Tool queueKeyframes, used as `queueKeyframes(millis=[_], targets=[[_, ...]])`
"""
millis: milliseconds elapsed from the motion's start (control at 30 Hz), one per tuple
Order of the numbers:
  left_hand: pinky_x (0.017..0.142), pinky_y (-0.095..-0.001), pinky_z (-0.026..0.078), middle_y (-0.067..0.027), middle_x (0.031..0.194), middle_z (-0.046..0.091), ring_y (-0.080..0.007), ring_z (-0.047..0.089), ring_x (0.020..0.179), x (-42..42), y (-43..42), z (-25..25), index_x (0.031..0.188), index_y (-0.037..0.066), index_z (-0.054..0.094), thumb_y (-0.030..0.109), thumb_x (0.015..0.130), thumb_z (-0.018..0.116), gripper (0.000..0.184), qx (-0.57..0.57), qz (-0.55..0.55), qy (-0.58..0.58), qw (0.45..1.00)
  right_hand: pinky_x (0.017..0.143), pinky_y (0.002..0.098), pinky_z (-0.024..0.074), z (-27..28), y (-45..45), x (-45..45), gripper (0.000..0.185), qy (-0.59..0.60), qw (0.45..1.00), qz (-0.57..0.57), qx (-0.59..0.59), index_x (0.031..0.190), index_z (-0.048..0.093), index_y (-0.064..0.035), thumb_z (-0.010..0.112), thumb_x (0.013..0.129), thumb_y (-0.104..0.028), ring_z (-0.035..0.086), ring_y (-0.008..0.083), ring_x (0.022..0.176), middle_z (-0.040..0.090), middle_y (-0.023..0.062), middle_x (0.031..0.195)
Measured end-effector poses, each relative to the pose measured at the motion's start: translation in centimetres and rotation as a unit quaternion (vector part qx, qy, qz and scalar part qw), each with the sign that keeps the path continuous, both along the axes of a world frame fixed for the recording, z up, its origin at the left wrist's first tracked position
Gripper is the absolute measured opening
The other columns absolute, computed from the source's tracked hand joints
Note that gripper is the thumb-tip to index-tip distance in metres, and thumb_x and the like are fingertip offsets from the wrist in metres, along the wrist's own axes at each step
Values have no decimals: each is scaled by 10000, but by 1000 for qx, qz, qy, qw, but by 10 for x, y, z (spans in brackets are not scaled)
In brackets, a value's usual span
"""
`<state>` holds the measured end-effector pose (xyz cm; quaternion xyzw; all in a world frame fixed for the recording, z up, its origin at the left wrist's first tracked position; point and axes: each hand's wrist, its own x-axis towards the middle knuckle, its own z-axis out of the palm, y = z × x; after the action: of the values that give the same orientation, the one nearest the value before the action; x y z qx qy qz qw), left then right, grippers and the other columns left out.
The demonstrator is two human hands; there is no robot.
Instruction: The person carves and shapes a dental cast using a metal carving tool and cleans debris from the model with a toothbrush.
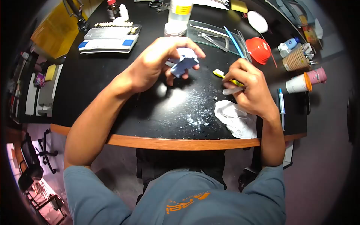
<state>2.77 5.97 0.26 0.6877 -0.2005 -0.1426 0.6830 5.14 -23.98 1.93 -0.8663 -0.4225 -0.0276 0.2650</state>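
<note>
My left hand [157,56] grips a small blue-grey and white lump [183,64] that looks like a dental model, held above the table between thumb and fingers. To its right, my right hand [247,84] is closed around a yellow toothbrush [218,74], whose white bristles face up and left. A pale, blade-like end [232,90] also sticks out below these fingers; what it belongs to is hidden. Under my right hand lies a crumpled white tissue [237,120]. White powder [197,120] is scattered over the black tabletop between the hands.
A red bowl [258,50] stands beyond my right hand, beside a glass tray [208,37] with metal tools. Farther back is a yellow-labelled bottle [180,11]. Cups [299,83] and a syringe [281,101] are at right; white-and-blue boxes [107,44] sit at left. A wooden edge [180,143] borders the table.
</note>
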Motion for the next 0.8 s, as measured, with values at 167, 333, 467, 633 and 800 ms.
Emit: queueKeyframes(millis=[167, 333, 467, 633, 800], targets=[[590, -224, 485, -101, 1071, 737, -122, 683, 870, 0, 0, -3, 1315, -3, 654, 511, 849, 504, 709, 11, 8, 0, 1000, 709, 378, 564, -5, 2, -5, 280, 84, 992, 98, -8, 897, 753, -5, 705, 664, 143, 697, 304, 793, 665, 115, 852], [611, -227, 506, -93, 1084, 722, -132, 681, 897, -1, -2, 1, 1295, -13, 646, 454, 802, 523, 690, 28, -1, 12, 1000, 740, 389, 570, -9, 3, -7, 258, 98, 991, 90, -8, 898, 760, -4, 740, 679, 129, 716, 319, 806, 687, 121, 863], [690, -274, 583, -95, 1086, 698, -141, 677, 923, -3, -3, 6, 1339, -35, 612, 171, 802, 502, 586, 50, -22, 9, 998, 734, 388, 563, -10, 0, -3, 211, 64, 992, 106, -9, 905, 737, 6, 754, 733, 126, 703, 304, 810, 676, 120, 871], [822, -325, 644, -112, 1235, 637, -194, 675, 1094, -9, -11, 2, 1298, -9, 608, 83, 860, 844, 506, 44, -15, -26, 999, 692, 387, 525, -1, 2, -6, 120, 65, 994, 73, 47, 930, 702, 9, 784, 845, 30, 663, 307, 782, 659, 125, 861], [797, -319, 669, -110, 1180, 633, -185, 686, 1080, -12, -20, 1, 1194, 2, 634, 85, 738, 966, 570, 74, 18, -118, 990, 527, 284, 406, 9, 7, -14, 68, 139, 980, 13, 145, 923, 734, 0, 768, 929, -58, 527, 81, 577, 684, 63, 802]])
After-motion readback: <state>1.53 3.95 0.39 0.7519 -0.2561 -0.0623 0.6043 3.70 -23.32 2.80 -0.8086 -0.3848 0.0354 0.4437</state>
